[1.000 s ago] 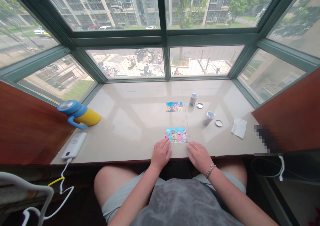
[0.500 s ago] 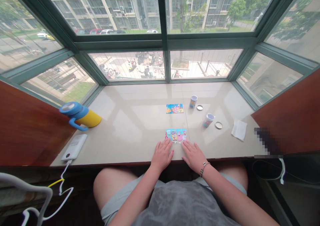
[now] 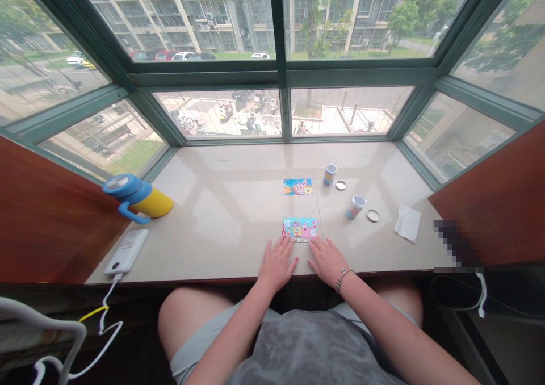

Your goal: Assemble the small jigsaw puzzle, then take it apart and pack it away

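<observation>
Along the near edge of the stone window sill [image 3: 238, 169], the left hand [image 3: 276, 266] and right hand [image 3: 327, 262] lie palm down, fingers spread, pinching nothing. Their fingertips sit at the lower corners of a thin cartoon picture card [image 3: 300, 229], just beside it or barely touching; the view cannot settle which. The card lies flat and nearly square to the person, centred between the hands. Its slim, glossy body would likely skid if swept across the slick stone, so light fingertip pressure or a nail slipped under one edge looks like the surest handling. A beaded metal bracelet [image 3: 340, 281] circles the right wrist. Farther out lies a second cartoon card [image 3: 298, 187], smaller in view, and to its right stand two small printed cylindrical tubs [image 3: 329, 175] [image 3: 355, 206], each near a round metallic lid [image 3: 340, 185] [image 3: 372, 216]. A crumpled-edged white paper napkin [image 3: 407, 224] lies toward the right. On the left, a white power bank [image 3: 126, 251] trails its cable, and a blue-and-yellow plastic flask [image 3: 137, 197] lies on its side. Beyond everything, a green metal window frame [image 3: 281, 72] holds panes overlooking parked scooters and apartment blocks.
</observation>
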`<state>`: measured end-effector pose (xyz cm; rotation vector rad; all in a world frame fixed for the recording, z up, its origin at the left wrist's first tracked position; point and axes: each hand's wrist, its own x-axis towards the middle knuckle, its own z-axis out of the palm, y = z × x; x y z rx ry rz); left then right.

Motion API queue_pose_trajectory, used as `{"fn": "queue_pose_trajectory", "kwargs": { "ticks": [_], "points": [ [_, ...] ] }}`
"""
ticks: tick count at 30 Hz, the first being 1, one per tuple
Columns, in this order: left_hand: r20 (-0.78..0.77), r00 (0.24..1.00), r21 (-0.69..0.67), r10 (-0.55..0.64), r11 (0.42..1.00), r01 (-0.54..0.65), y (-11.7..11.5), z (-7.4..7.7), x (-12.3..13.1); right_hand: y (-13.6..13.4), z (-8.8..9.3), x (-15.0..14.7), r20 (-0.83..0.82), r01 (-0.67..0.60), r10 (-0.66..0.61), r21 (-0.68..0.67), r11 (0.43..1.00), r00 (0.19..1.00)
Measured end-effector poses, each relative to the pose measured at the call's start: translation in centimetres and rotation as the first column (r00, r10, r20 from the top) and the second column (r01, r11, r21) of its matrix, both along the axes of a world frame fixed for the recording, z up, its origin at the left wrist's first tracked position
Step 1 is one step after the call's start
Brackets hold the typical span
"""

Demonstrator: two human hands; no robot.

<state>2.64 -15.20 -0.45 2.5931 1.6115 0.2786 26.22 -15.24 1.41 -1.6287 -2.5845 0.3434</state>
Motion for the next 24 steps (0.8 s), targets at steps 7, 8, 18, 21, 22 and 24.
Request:
{"fn": "queue_pose_trajectory", "kwargs": {
  "ticks": [7,8,18,21,22,24],
  "points": [
    [-0.003,1.000,-0.004,0.006,1.000,-0.006,0.0,-0.3,0.0,0.1,-0.8,0.1,0.010,-0.009,0.009,0.003,1.000,1.000],
    [-0.002,1.000,-0.004,0.007,1.000,-0.007,0.0,-0.3,0.0,0.1,-0.9,0.1,0.011,-0.007,0.007,0.003,1.000,1.000],
    [-0.020,1.000,0.002,0.008,1.000,-0.008,0.0,-0.3,0.0,-0.3,-1.2,0.3,0.014,0.005,-0.005,-0.020,1.000,1.000],
    [-0.005,1.000,0.012,0.014,1.000,-0.014,-0.1,-0.1,0.1,-0.2,-1.0,0.3,0.005,0.005,-0.005,-0.015,1.000,1.000],
    [0.002,1.000,0.017,0.021,1.000,-0.021,-0.2,0.0,0.2,-0.2,-1.0,0.3,0.003,0.004,-0.004,-0.015,1.000,1.000],
    [0.013,0.999,0.026,0.036,0.999,-0.037,-0.3,0.1,0.3,-0.2,-0.8,0.4,0.005,0.005,-0.005,-0.017,1.000,1.000]
  ]
}}
